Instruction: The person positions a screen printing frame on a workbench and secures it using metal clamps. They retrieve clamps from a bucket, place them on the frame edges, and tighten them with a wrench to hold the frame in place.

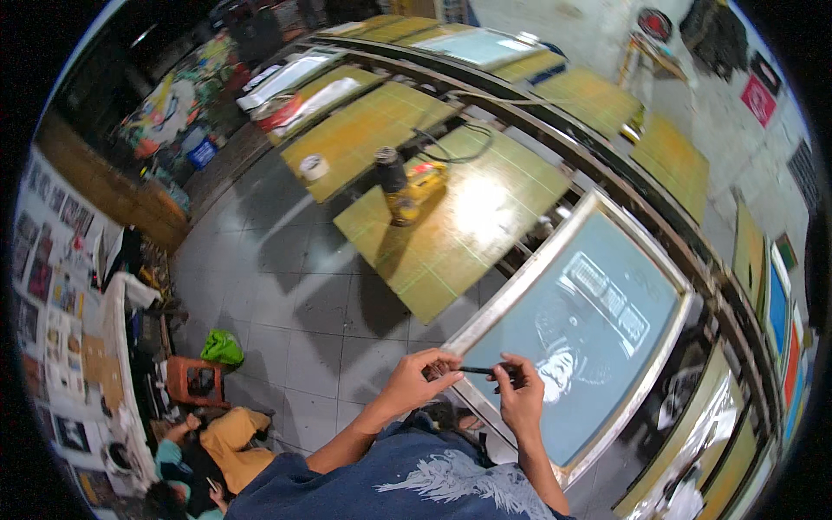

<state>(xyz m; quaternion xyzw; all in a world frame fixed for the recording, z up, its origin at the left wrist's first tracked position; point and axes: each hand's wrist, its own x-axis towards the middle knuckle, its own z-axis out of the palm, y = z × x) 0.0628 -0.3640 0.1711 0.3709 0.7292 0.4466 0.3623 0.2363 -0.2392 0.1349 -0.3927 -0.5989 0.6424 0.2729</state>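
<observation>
Head view: a big white-edged frame (523, 282) with blue-grey screen (611, 364) lies at right, next to a yellow-green board (433, 269) carrying a yellow-and-black power tool (425, 185). Left hand (418, 381) and right hand (520, 390) both closed, fingers gripping opposite ends of a thin dark stick (477, 370), seen over the frame's near-left edge, height unclear. Likely risks: a loose fingertip grip drops the stick, marking the screen; bumping the board topples the tool.
</observation>
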